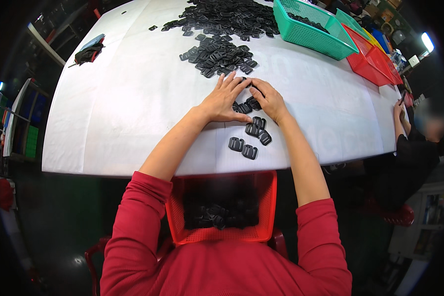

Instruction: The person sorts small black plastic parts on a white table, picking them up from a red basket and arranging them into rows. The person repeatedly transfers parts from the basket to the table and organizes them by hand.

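Note:
My left hand (223,102) lies on the white table with its fingers spread and thumb stretched out. Facing it, my right hand (271,102) is bent over the table, its thumb apart from the fingers. Several black plastic strap buckles (244,107) lie between the two hands, partly hidden by them. Closer to me, more loose buckles (254,129) lie in a small group, and a pair of buckles (242,148) rests beside it. Just beyond my fingertips is a small pile of the same buckles (222,56).
A larger heap of buckles (227,19) covers the table's far side. Green basket (311,39) and red basket (372,61) stand at far right. Below the table edge, a red basket (272,207) holds black pieces. Dark cloth (89,52) lies far left; another person (424,128) sits right.

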Demonstrator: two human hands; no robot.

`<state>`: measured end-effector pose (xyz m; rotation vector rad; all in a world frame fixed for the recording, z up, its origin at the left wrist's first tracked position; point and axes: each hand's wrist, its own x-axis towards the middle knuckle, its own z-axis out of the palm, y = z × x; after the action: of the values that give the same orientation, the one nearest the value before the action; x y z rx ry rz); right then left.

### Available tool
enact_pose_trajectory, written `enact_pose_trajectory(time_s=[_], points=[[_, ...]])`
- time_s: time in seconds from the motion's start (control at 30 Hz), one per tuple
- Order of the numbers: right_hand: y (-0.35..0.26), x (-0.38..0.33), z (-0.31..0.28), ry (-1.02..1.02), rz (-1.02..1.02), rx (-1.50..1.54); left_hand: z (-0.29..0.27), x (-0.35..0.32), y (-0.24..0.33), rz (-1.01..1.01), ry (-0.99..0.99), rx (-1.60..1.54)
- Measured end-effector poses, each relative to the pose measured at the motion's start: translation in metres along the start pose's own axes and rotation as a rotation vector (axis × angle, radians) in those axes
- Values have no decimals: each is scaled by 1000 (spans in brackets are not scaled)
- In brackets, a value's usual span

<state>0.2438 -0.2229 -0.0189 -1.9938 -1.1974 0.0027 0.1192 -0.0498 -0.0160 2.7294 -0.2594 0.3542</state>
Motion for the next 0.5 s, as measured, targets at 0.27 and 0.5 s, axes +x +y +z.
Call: enact_pose_trajectory(time_s=[0.27, 0.5], points=[[-55, -60, 12, 80, 58, 122, -7, -58, 54, -24, 63, -249], [-107, -114, 19, 121, 96, 144, 1, -113, 102, 43, 162, -249]])
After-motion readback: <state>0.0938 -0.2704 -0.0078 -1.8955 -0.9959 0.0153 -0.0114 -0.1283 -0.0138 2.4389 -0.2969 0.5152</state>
